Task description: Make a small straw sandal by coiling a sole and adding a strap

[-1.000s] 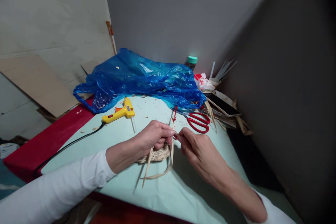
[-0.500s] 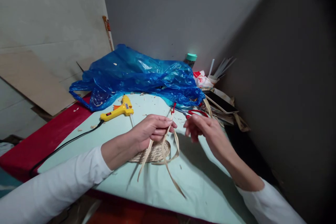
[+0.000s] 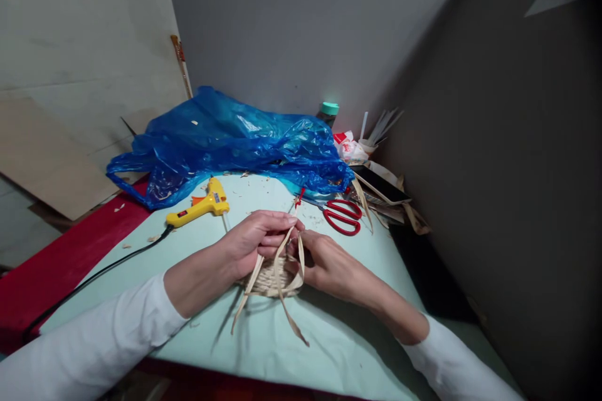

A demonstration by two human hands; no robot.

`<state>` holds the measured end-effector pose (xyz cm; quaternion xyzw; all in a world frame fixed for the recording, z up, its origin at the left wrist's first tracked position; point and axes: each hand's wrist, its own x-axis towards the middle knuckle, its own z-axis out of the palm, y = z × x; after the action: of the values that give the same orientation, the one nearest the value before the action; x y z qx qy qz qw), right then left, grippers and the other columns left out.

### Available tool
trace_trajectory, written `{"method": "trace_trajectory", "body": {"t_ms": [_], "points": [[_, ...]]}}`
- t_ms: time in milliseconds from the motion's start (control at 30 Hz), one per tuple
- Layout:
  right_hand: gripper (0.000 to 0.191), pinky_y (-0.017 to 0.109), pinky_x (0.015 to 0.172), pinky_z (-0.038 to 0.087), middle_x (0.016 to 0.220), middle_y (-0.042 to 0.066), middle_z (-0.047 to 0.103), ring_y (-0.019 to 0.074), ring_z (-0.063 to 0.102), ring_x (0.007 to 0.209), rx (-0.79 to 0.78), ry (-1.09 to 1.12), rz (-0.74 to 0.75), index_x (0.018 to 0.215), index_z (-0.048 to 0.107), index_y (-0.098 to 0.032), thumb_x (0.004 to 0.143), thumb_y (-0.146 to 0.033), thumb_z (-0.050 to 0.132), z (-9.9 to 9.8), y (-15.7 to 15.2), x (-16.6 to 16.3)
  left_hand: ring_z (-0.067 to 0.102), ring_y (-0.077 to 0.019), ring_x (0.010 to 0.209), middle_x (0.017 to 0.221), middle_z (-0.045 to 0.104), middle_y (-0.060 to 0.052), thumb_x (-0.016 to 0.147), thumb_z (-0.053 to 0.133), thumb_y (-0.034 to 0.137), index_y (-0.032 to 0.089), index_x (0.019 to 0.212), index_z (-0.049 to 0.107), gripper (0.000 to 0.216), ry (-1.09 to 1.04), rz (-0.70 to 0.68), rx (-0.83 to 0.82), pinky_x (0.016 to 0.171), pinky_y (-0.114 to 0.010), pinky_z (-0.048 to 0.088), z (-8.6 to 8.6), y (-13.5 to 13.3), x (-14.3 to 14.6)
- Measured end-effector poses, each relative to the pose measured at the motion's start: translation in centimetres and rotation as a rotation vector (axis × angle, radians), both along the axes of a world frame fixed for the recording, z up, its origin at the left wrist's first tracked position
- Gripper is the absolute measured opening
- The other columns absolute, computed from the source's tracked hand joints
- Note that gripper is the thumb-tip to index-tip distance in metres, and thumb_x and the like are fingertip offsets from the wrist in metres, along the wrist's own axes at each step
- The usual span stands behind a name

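Pale strips (image 3: pixel 253 279) are held above the middle of the worktop (image 3: pixel 329 344), over a braided piece (image 3: pixel 268 286) of similar colour. Left hand (image 3: pixel 256 239): thumb and forefinger pinched together on the strips, the other fingers curled beneath. Right hand (image 3: pixel 329 263): close beside the left, thumb and fingers bent about a looped strip; whether its fingertips are clamped on that strip cannot be told, as they are partly hidden behind the work. Loose ends hang below the hands. A red tie (image 3: pixel 299 196) shows just beyond the left hand's fingertips.

Further out, red-handled scissors (image 3: pixel 342 217) lie to the right, handles toward the right side. A yellow glue gun (image 3: pixel 202 208) lies on its side to the left, its black cord (image 3: pixel 109 271) running toward the lower left. Small scraps are scattered on the surface between. A crumpled blue plastic bag (image 3: pixel 244 138) extends across the rear. At the right rear are a jar with a green lid (image 3: pixel 330 109), a cup of white sticks (image 3: pixel 368 146) and a dark flat panel (image 3: pixel 380 183) resting on a pile.
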<state>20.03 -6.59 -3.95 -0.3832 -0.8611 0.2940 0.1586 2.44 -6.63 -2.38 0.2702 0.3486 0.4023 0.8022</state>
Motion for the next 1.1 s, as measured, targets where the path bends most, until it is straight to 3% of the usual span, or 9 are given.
{"method": "trace_trajectory", "body": {"t_ms": [100,267,433,500,633,733,833,967,1100], "points": [[0.008,0.023,0.053,0.041,0.069,0.001,0.06,0.014,0.052,0.059,-0.029,0.021,-0.074,0.083,0.056,-0.016,0.078,-0.023,0.057,0.8,1.2,2.9,0.019,0.0032,0.036,0.059,0.054,-0.001,0.083,0.051,0.003,0.001,0.076,0.067,0.017,0.022,0.035,0.015,0.033,-0.009,0.015,0.1,0.1,-0.3],[0.025,0.029,0.062,0.046,0.084,0.006,0.066,0.0205,0.059,0.071,0.081,0.098,-0.293,0.096,0.065,-0.016,0.08,-0.03,0.053,2.3,5.6,9.1,0.016,0.0034,0.036,0.054,0.049,0.001,0.085,0.052,0.005,0.001,0.073,0.067,0.019,0.06,0.007,0.026,0.033,-0.01,0.011,-0.1,-0.1,-0.1],[0.025,0.051,0.101,0.032,0.123,0.018,0.058,0.0369,0.049,0.115,0.304,0.209,-0.559,0.096,0.068,-0.014,0.077,-0.023,0.055,1.8,7.6,10.3,0.016,0.0027,0.037,0.053,0.047,0.002,0.084,0.055,0.006,0.002,0.074,0.066,0.015,0.077,-0.054,0.034,0.034,-0.011,0.008,-1.0,-0.4,0.6],[0.027,0.052,0.105,0.03,0.13,0.019,0.053,0.0362,0.045,0.122,0.314,0.285,-0.587,0.103,0.065,-0.014,0.083,-0.025,0.052,1.5,6.6,8.8,0.017,0.0028,0.038,0.056,0.049,0.002,0.083,0.058,0.007,0.002,0.077,0.066,0.01,0.08,-0.071,0.05,0.035,-0.011,0.008,-1.3,-0.6,0.7],[0.024,0.036,0.076,0.052,0.09,0.009,0.068,0.023,0.065,0.082,0.024,0.349,-0.356,0.1,0.063,-0.018,0.091,-0.037,0.051,0.9,2.5,4.1,0.017,0.003,0.04,0.061,0.05,0.002,0.081,0.061,0.009,0.004,0.084,0.064,0.007,0.066,-0.106,0.105,0.037,-0.011,0.009,-1.4,-1.0,0.8],[0.025,0.027,0.073,0.052,0.087,0.004,0.064,0.0173,0.063,0.081,-0.296,0.435,-0.209,0.093,0.061,-0.019,0.093,-0.043,0.054,0.1,-0.1,1.0,0.019,0.0024,0.042,0.063,0.049,0.002,0.079,0.06,0.01,0.007,0.081,0.059,0.004,0.077,-0.084,0.13,0.039,-0.012,0.011,-1.5,-1.4,0.9],[0.029,0.022,0.056,0.046,0.077,-0.002,0.052,0.0105,0.051,0.062,-0.63,0.608,-0.206,0.089,0.051,-0.02,0.094,-0.048,0.052,-1.1,-1.0,-0.7,0.021,0.0011,0.043,0.063,0.046,0.003,0.081,0.057,0.013,0.01,0.08,0.056,0.003,0.136,-0.07,0.173,0.04,-0.013,0.013,-1.7,-1.8,1.1],[0.034,0.017,0.038,0.021,0.062,-0.007,0.035,0.0066,0.026,0.046,-0.684,0.59,-0.26,0.08,0.044,-0.02,0.093,-0.051,0.051,-1.8,-1.1,-1.0,0.016,-0.0007,0.045,0.062,0.039,0.006,0.085,0.052,0.017,0.012,0.08,0.053,0.007,0.257,-0.088,0.207,0.041,-0.015,0.01,-2.2,-2.4,1.3],[0.03,0.019,0.038,0.017,0.057,-0.008,0.031,0.0072,0.022,0.043,-0.679,0.587,-0.271,0.084,0.048,-0.021,0.094,-0.048,0.05,-1.7,-1.2,-0.8,0.024,-0.0024,0.045,0.065,0.05,0.004,0.089,0.051,0.024,0.015,0.091,0.052,0.009,0.382,-0.034,0.32,0.042,-0.016,0.016,-2.5,-3.0,1.2]]}}
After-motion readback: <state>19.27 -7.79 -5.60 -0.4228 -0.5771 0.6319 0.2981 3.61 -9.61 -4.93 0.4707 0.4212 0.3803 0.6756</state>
